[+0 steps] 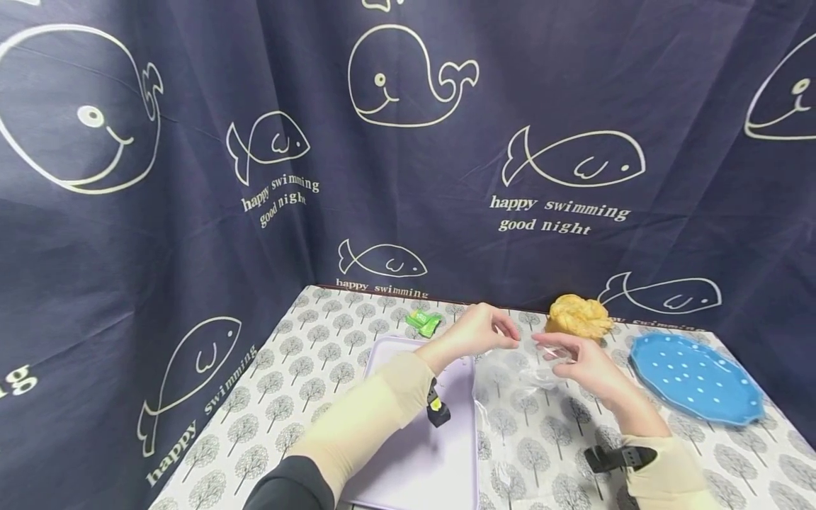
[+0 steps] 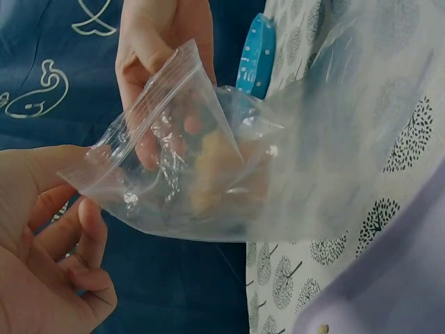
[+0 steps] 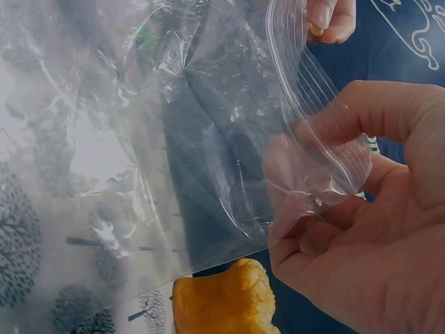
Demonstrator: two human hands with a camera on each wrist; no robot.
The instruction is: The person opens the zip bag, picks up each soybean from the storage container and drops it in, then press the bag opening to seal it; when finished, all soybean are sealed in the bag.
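Note:
A clear zip bag (image 1: 519, 368) hangs open between both hands above the tablecloth. My left hand (image 1: 503, 336) pinches one side of its mouth and my right hand (image 1: 550, 347) pinches the other side. In the left wrist view the left hand (image 2: 73, 202) grips the bag (image 2: 208, 174) at a corner, with the right hand (image 2: 160, 62) behind it. The right wrist view has the right hand (image 3: 334, 174) pinching the zip strip of the bag (image 3: 195, 139), and the left hand's fingertips (image 3: 327, 21) at the top. A golden bread roll (image 1: 579, 316) (image 3: 226, 299) lies just beyond the right hand.
A blue dotted plate (image 1: 695, 375) (image 2: 254, 56) sits at the right. A lavender tray (image 1: 421, 446) (image 2: 389, 278) lies under the left forearm. A small green packet (image 1: 423, 322) rests behind the tray. A dark whale-print curtain closes off the back and left.

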